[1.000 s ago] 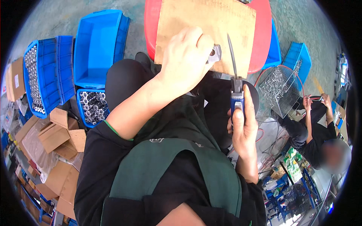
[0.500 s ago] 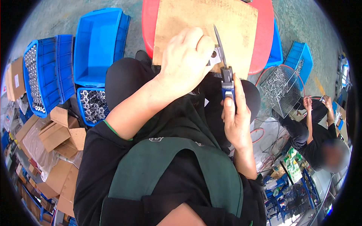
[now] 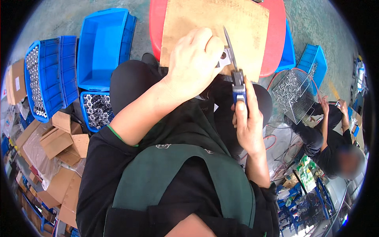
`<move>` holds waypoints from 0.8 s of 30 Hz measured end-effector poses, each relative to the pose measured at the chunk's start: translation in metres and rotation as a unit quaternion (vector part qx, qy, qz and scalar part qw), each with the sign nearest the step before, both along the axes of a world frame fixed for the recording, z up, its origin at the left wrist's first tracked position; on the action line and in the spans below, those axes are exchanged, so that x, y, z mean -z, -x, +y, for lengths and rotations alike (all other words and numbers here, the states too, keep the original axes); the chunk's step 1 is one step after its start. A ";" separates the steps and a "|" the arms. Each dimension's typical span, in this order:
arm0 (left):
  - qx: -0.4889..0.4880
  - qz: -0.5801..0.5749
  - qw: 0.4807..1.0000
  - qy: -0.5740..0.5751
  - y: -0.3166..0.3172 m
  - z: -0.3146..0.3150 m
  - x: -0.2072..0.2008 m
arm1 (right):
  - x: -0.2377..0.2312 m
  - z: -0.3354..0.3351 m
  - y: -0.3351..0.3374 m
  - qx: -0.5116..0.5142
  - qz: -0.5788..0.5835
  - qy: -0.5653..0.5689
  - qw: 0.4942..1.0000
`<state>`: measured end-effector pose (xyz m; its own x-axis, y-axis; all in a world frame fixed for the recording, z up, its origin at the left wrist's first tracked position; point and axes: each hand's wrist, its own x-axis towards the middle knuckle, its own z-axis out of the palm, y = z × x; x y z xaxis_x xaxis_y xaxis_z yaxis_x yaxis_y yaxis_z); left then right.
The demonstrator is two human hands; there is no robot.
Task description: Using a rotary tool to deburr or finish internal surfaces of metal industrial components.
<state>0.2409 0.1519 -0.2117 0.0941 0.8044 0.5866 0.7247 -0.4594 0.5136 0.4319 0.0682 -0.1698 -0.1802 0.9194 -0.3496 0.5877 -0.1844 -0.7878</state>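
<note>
My left hand (image 3: 194, 65) is closed around a small silver metal part (image 3: 225, 59) with a round dark hole; the rest of the part is hidden under the fingers. In my right hand (image 3: 249, 120) is a knife (image 3: 238, 87) with a blue and black handle, my thumb lying along it. Its dark, narrow blade points away from me and touches or nearly touches the metal part's right edge. Both hands are over the near edge of a tan board (image 3: 215, 23), which lies on a red stool (image 3: 278, 37).
To the left stand an unfilled blue bin (image 3: 98, 47), a blue bin of metal nuts (image 3: 96, 112) and stacked blue crates (image 3: 51, 75). Cardboard boxes (image 3: 65, 138) lie lower left. On the right are a wire basket of metal parts (image 3: 294, 91) and a seated co-worker (image 3: 331, 138).
My right hand has shifted very slightly on the knife handle. The left hand and metal part stay almost still. At the right, the co-worker's hands have moved a little.
</note>
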 end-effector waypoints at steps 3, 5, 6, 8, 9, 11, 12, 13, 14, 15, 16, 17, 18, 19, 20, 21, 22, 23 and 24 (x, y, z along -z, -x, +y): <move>-0.002 0.005 1.000 0.012 0.001 0.000 -0.003 | 0.000 0.009 0.004 0.020 0.042 0.003 0.999; 0.002 0.002 1.000 0.022 0.002 -0.001 -0.005 | -0.002 0.011 0.004 0.034 0.067 0.005 0.997; 0.003 0.004 0.999 0.032 0.003 -0.002 -0.005 | -0.003 0.008 0.003 0.047 0.056 0.008 0.997; -0.004 0.006 1.000 0.027 0.003 -0.001 -0.005 | -0.006 -0.004 -0.005 0.041 0.053 0.012 0.998; -0.008 0.009 1.000 0.022 0.002 -0.001 -0.005 | -0.010 -0.011 -0.008 0.037 0.050 0.016 0.998; -0.006 0.010 1.000 0.022 0.004 -0.001 -0.004 | -0.015 -0.021 -0.010 0.028 0.052 0.030 0.998; -0.003 0.010 1.000 0.019 0.003 0.001 -0.004 | -0.015 -0.026 -0.012 0.019 0.055 0.029 0.998; -0.002 0.008 1.000 0.020 0.003 0.001 -0.003 | -0.014 -0.028 -0.013 0.009 0.058 0.028 0.998; 0.000 0.006 1.000 0.020 0.003 0.001 -0.003 | -0.014 -0.030 -0.012 0.017 0.058 0.035 0.998; -0.001 0.006 1.000 0.020 0.003 0.001 -0.003 | -0.013 -0.029 -0.011 0.016 0.059 0.036 0.997; -0.002 0.007 1.000 0.021 0.003 0.001 -0.003 | -0.012 -0.025 -0.010 0.016 0.060 0.035 0.997; -0.002 0.008 1.000 0.025 0.003 0.000 -0.003 | -0.010 -0.020 -0.008 0.015 0.061 0.033 0.998; 0.000 0.009 1.000 0.029 0.003 0.000 -0.004 | -0.009 -0.014 -0.005 0.015 0.061 0.031 0.998; -0.001 0.010 1.000 0.029 0.003 0.000 -0.003 | -0.007 -0.008 -0.003 0.016 0.063 0.029 0.998; -0.001 0.015 1.000 0.016 0.002 0.000 -0.002 | -0.006 -0.002 0.000 0.016 0.064 0.026 0.997; -0.002 0.019 1.000 0.002 0.002 0.000 -0.002 | -0.005 0.004 0.002 0.016 0.065 0.023 0.998; -0.002 0.020 1.000 0.001 0.003 0.000 -0.004 | -0.004 0.009 0.004 0.017 0.065 0.019 0.998; -0.007 0.037 0.999 0.010 0.004 0.000 -0.007 | -0.004 0.013 0.006 0.017 0.066 0.015 0.998; -0.010 0.052 0.998 0.019 0.003 0.000 -0.010 | -0.006 0.014 0.006 0.019 0.066 0.011 0.998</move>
